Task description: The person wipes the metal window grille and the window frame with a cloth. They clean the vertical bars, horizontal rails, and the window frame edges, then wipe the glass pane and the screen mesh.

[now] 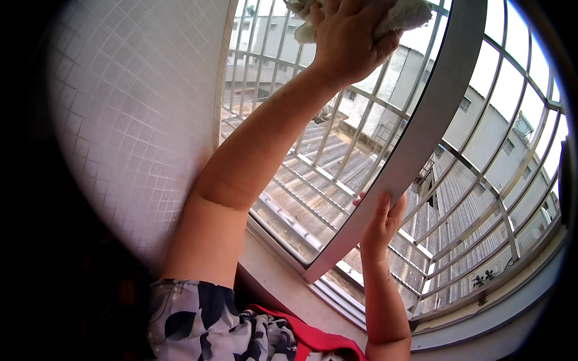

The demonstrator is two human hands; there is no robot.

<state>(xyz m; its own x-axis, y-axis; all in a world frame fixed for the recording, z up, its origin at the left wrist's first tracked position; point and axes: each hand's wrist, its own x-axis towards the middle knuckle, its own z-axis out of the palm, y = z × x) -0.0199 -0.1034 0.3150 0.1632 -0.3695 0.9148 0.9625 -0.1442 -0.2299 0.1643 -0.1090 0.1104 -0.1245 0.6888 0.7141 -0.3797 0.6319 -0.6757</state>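
Observation:
My left hand presses a pale, fluffy cloth against the upper glass pane of a sliding window, at the top edge of the view. Part of the cloth and the fingertips are cut off there. Lower down on the right, my right hand grips the metal stile of the sash, thumb on the near side and fingertips behind it. The glass pane lies between the stile and the tiled wall. My left forearm crosses in front of it.
A white tiled wall borders the window on the left. Below run the sill and the window track. Outside stand a metal security grille, a corrugated roof and pale buildings. Right of the stile, the window stands open.

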